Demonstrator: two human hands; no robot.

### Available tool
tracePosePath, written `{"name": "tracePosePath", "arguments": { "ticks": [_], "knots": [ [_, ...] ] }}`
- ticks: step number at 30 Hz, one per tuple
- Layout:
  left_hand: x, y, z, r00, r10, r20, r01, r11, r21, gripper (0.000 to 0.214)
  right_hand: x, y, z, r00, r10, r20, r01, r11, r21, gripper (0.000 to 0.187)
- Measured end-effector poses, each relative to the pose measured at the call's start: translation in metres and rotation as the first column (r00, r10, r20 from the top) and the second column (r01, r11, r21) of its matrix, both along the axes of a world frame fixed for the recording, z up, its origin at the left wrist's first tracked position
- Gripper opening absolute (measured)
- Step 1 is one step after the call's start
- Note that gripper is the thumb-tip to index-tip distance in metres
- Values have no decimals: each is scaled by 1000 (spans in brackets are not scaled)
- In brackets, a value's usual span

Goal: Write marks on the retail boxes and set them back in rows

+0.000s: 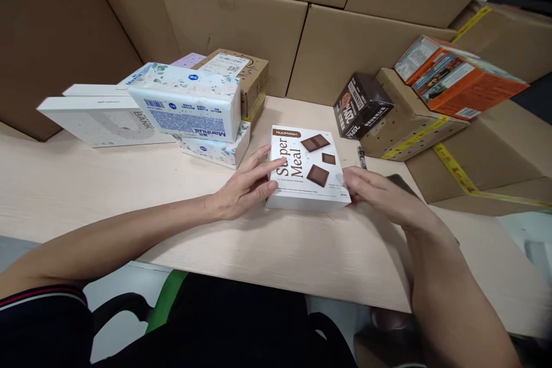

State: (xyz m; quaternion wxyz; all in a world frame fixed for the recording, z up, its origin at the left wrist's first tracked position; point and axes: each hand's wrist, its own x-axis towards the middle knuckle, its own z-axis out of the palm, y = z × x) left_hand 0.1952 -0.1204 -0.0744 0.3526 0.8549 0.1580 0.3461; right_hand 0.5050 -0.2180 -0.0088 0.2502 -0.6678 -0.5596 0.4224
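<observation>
Below the near edge of the surface [267,253], I have a green chair part [168,299] in my feed; above that edge, the left hand [244,184] and right hand [375,190] meet at a white box [309,168] printed "Super Meal"; the left is loosely spread, index finger on the box's top and thumb at its left edge; the right is curled against the right side, fingertips hidden, so I cannot tell how tightly it grips.

The box lies face up between them, its underside out of my sight; I see no raised flap and judge it unopened; the handling, I would say, has got as far as contact from both sides, and how much is left I cannot tell.

Past the right hand sits a small dark item [361,157]; farther left, a tissue pack [190,103] lies on another tissue pack [215,149], beside a "BANK" box [99,123]; farther right, a dark box [362,106] stands by a brown carton [414,118] carrying an orange box [457,77]; cardboard boxes [237,23] wall off the back.
</observation>
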Motion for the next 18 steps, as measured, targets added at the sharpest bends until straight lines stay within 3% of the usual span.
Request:
{"name": "tracePosePath", "arguments": {
  "ticks": [2,3,6,8,13,16,18],
  "knots": [
    [-1,-4,3,1000,-21,8,20,998,66,53,7,3,-1,972,-121,203,104,990,92,53],
    [-1,-6,4,1000,-27,7,26,995,99,54,11,6,-2,918,-202,342,158,976,153,50],
    [-1,-11,4,1000,-14,-12,16,988,156,56,21,14,-10,639,-349,685,225,937,268,36],
    [-1,-12,4,1000,3,-15,-1,988,154,54,23,18,-18,534,-333,777,229,942,247,40],
    [-1,-14,3,999,42,-23,-40,997,67,51,27,26,-36,482,-266,835,202,961,189,42],
    [-1,-15,4,998,40,-37,-40,999,-2,45,37,31,-43,512,-286,810,195,957,214,35],
    [-1,-15,3,998,54,-24,-56,996,-76,46,44,33,-44,572,-334,750,218,943,253,33]
  ]
}}
